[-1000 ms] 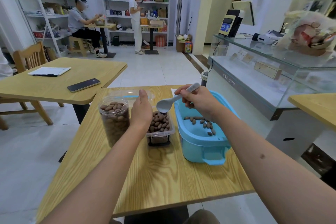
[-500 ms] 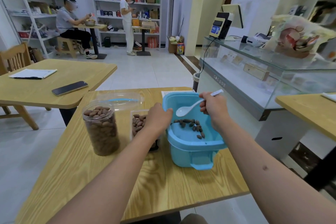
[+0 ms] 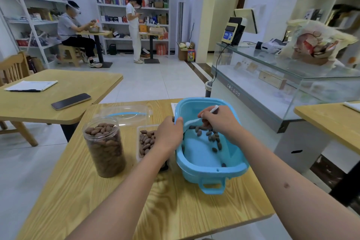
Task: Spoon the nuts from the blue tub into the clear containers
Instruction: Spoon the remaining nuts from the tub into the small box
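Since a moment ago the left hand [image 3: 169,135] has left the small container and now grips the blue tub [image 3: 211,169] by its near-left rim, tipping it so the few remaining nuts [image 3: 211,136] gather along the far side. The right hand [image 3: 220,122] has dipped into the tub, fingers curled round the white spoon [image 3: 194,122], whose bowl is down among the nuts. Just left of the tub sits the rectangular clear container [image 3: 145,142], partly hidden by the left wrist and heaped with nuts. Further left stands the round clear jar [image 3: 105,146], upright and filled to the top. Behind them a clear lid [image 3: 126,113] lies flat on the wooden table [image 3: 175,210].
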